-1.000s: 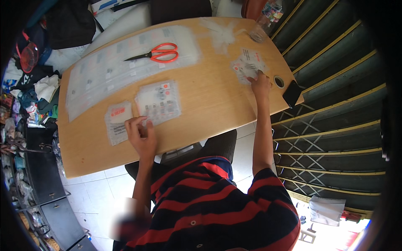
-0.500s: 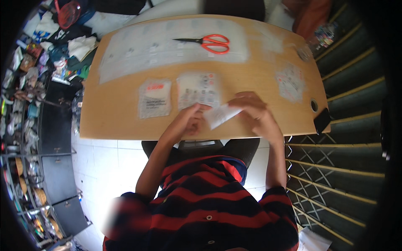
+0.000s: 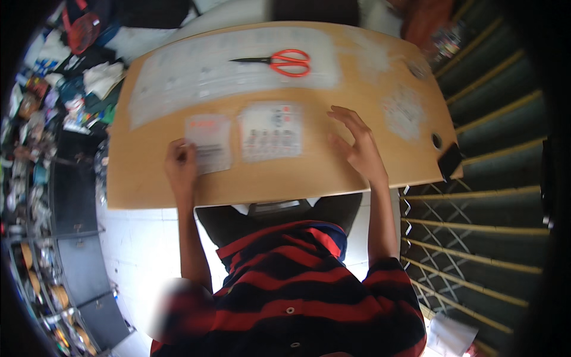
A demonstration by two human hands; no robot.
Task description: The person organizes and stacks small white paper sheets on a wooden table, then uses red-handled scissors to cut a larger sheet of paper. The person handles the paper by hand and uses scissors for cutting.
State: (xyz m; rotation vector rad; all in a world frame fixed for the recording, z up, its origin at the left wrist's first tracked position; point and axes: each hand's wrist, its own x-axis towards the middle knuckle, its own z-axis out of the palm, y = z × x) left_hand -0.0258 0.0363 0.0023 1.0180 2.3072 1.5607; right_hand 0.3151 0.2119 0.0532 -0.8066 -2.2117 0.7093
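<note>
Milky see-through plastic with blurred red print above and dark lines below, the printed packet (image 3: 211,147) lies on the table (image 3: 321,172) at two o'clock from the left hand (image 3: 180,159). That hand's curled fingers overlap its nine o'clock edge; whether they pinch it, I cannot tell. Well apart, at three o'clock, the right hand (image 3: 360,146) spreads its fingers

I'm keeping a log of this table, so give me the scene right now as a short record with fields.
Surface: light-brown wooden table
Left hand: at the left edge of translucent plastic packets printed red and black; grip unclear
Right hand: open, apparently empty, right of a second translucent printed stack
Tool: black-bladed, red-handled scissors, lying on large translucent plastic sheets
Right side: more translucent printed packets; flat black rectangular object
</note>
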